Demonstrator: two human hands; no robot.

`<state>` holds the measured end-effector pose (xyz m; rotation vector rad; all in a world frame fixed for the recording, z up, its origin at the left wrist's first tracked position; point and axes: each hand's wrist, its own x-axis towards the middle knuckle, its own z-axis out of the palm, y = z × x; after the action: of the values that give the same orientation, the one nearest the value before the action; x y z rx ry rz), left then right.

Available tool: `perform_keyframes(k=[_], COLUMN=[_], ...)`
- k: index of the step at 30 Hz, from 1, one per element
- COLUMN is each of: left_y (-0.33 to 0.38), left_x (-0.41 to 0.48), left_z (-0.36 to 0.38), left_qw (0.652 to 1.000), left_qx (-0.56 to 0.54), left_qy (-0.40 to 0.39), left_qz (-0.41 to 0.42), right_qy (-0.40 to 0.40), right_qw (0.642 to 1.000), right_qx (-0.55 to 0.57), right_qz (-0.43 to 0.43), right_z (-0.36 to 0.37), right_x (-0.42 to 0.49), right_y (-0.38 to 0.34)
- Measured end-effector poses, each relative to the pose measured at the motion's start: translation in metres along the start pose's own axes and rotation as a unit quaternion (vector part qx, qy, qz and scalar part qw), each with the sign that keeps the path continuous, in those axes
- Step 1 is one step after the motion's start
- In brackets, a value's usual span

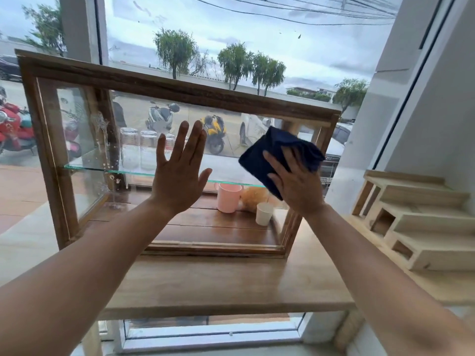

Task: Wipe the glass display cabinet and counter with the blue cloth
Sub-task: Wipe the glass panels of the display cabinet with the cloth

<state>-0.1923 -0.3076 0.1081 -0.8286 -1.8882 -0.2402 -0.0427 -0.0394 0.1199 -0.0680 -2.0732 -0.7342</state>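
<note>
My right hand point(295, 183) presses the bunched blue cloth point(277, 155) flat against the front pane at centre right of the frame, fingers spread over it. My left hand point(180, 170) lies open-palmed at centre, holding nothing. Both are on the glass display cabinet point(164, 86), which stands on the counter point(218, 283) below.

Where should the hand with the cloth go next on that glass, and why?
Probably sweep the blue cloth under the right hand leftward across the cabinet front, toward the flat left hand. The cloth sits at the right end, and splashes show near the left end.
</note>
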Motion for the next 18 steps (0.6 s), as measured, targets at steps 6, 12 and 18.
perform_keyframes(k=[6, 12, 18], left_y=[0.005, 0.002, 0.007], left_x=[0.001, 0.0, 0.001], left_z=[0.004, 0.001, 0.0], left_qw=[1.0, 1.0, 1.0], left_qx=[0.002, 0.007, 0.006], left_qy=[-0.002, -0.002, -0.007], left_qz=[-0.014, -0.001, -0.009], right_qy=[0.004, -0.126, -0.044], right_qw=[0.993, 0.992, 0.997], right_qx=[0.03, 0.012, -0.016], right_qz=[0.114, -0.013, 0.067], right_z=[0.012, 0.027, 0.003], right_x=[-0.026, -0.143, -0.06], right_y=[-0.035, -0.079, -0.025])
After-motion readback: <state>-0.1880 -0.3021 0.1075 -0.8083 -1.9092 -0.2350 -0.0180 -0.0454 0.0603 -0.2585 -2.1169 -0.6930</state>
